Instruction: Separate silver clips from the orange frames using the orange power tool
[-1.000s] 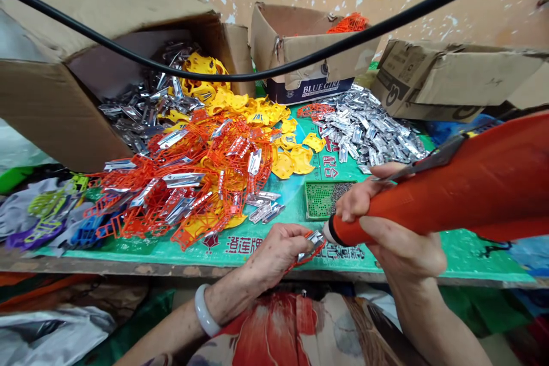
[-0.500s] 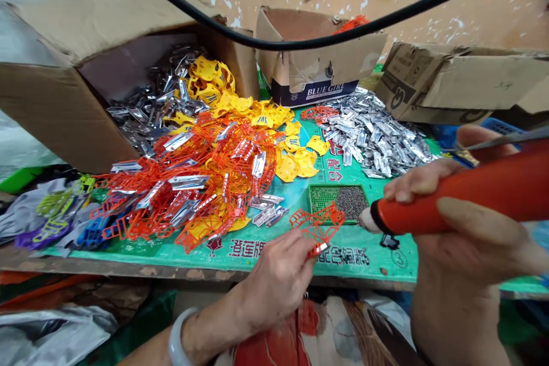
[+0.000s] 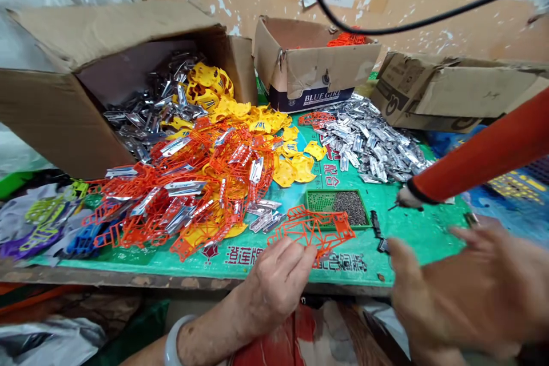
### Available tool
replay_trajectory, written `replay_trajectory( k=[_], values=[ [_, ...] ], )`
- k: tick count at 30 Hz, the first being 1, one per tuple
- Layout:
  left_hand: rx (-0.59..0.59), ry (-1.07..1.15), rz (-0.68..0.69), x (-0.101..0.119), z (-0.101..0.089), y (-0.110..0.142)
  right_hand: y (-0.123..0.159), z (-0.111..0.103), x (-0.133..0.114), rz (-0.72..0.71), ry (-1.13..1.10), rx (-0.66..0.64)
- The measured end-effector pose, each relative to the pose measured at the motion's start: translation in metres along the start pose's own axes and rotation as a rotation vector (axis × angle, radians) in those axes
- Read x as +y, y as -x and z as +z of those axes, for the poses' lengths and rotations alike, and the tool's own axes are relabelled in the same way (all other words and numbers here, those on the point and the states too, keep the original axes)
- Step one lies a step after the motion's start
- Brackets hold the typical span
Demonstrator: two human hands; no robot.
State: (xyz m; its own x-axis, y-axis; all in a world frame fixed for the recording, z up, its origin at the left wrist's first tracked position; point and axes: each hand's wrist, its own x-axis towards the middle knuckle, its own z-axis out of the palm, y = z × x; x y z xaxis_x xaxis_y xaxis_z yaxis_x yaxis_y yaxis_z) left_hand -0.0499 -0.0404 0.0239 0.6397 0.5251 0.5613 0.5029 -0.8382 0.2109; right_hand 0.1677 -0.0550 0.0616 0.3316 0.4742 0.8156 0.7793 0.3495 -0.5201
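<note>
Now, left hand (image 3: pixel 274 289) on orange frame (image 3: pixel 315 229)

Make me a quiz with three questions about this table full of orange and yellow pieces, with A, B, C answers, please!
1. Where is the green tray of tiny screws?
A. Inside the big box
B. On the green mat, just behind the orange frame in the left hand
C. On the floor

2. What colour is the long power tool?
A. Blue
B. Yellow
C. Orange-red

3. What is the right hand doing?
A. Gripping the tool
B. Open, holding nothing
C. Holding a silver piece

Answers:
1 B: the green tray lies on the green mat, directly behind the orange frame that the left hand pinches.
2 C: the power tool has an orange-red body with a black collar.
3 B: the right hand has its fingers spread, below the tool and not touching it.
</note>
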Motion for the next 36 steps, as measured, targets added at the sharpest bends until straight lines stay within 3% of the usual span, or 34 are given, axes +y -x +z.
replay_trajectory(
  k=[1, 2, 3, 5, 12, 20, 29, 36],
  values=[
    [0.008, -0.004, 0.004, 0.0, 0.0, 0.0, 0.011, -0.004, -0.007, -0.08, -0.007, -0.126],
    [0.018, -0.01, 0.012, 0.0, 0.001, 0.0, 0.021, -0.007, -0.013, -0.091, -0.061, -0.352],
    [0.026, -0.016, 0.023, 0.001, 0.001, 0.0, 0.029, -0.007, -0.018, -0.141, -0.103, -0.498],
    [0.039, -0.031, 0.045, 0.002, 0.001, 0.0, 0.039, -0.005, -0.023, -0.199, -0.121, -0.666],
    [-0.006, 0.021, 0.082, 0.006, 0.002, -0.004, 0.045, 0.001, -0.016, -0.221, -0.136, -0.591],
    [-0.104, 0.203, -0.016, 0.005, -0.006, -0.01, 0.051, 0.002, -0.013, -0.221, -0.198, -0.577],
    [-0.137, 0.108, 0.043, 0.003, -0.005, -0.01, 0.054, 0.003, -0.014, -0.154, -0.234, -0.528],
    [-0.169, 0.067, 0.088, -0.001, -0.003, -0.008, 0.06, 0.003, -0.012, -0.071, -0.316, -0.567]
  ],
)
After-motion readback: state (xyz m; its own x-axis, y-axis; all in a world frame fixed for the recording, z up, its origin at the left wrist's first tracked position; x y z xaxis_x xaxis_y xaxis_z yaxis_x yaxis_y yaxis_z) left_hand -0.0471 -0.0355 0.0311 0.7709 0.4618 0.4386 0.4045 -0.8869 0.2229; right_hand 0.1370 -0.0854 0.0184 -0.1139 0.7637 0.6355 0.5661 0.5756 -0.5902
